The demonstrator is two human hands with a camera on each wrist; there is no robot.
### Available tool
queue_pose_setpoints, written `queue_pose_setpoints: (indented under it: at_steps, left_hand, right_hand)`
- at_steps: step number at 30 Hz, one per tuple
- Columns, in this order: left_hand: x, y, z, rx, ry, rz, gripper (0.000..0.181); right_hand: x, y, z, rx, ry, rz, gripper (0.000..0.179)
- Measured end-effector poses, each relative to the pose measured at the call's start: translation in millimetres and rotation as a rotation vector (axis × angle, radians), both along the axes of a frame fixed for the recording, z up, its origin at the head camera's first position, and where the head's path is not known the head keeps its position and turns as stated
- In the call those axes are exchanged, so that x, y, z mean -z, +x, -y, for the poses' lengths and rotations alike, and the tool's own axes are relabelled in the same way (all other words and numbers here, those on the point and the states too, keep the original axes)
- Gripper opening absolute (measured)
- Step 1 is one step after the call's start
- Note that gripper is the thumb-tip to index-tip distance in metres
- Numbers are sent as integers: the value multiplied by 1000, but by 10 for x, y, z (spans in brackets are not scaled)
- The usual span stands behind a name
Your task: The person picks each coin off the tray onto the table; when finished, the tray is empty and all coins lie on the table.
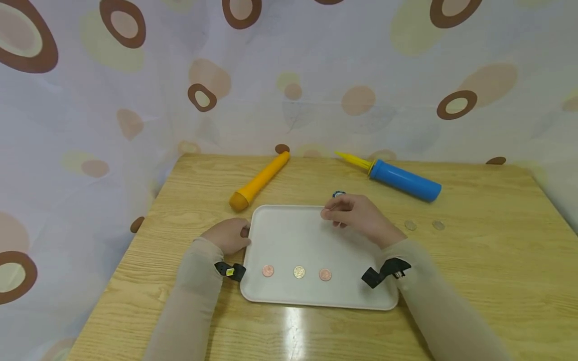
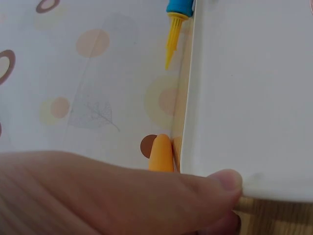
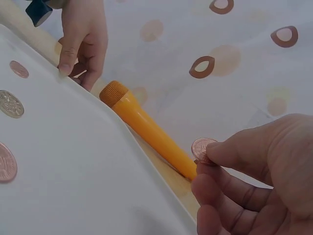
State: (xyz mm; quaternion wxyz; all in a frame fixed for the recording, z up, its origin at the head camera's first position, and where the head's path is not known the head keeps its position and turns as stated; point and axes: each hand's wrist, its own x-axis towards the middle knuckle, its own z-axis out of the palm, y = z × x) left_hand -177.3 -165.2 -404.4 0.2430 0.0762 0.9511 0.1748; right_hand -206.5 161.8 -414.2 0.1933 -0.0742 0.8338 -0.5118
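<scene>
My right hand point(image 1: 358, 216) pinches a copper-coloured coin point(image 3: 199, 148) between thumb and fingertips, above the far edge of the white tray point(image 1: 284, 238). My left hand point(image 1: 228, 235) grips the tray's left edge; its thumb point(image 2: 225, 180) lies on the rim and the fingers curl below it. Along the near part of the tray lie a copper coin point(image 1: 268, 271), a gold-coloured coin point(image 1: 299, 272) and another copper coin point(image 1: 325, 274), spaced apart in a row. Just behind my right hand is a small blue and white object point(image 1: 338, 193), mostly hidden.
An orange toy microphone point(image 1: 259, 183) lies behind the tray to the left. Behind it to the right lies a blue hand pump point(image 1: 404, 179) with a yellow nozzle. Two dull coins, one here point(image 1: 410, 225) and one here point(image 1: 438, 225), lie on the wooden table point(image 1: 487, 281).
</scene>
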Motion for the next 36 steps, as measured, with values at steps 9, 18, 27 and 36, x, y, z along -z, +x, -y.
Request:
queue_pose_setpoints:
  at_steps: [9, 18, 27, 36]
  left_hand:
    - [18, -5, 12, 8, 9, -4, 18]
    - [-1, -4, 10, 8, -3, 4, 21]
    - [-7, -1, -7, 1, -7, 9, 24]
    - [-2, -3, 0, 4, -13, 8, 31]
  right_hand:
    - [-21, 38, -262, 58, 16, -1, 46]
    - [-32, 58, -517, 101, 109, -11, 48]
    - [-46, 77, -853, 138, 83, -21, 55]
    - [-98, 118, -1195, 163, 109, -61, 56]
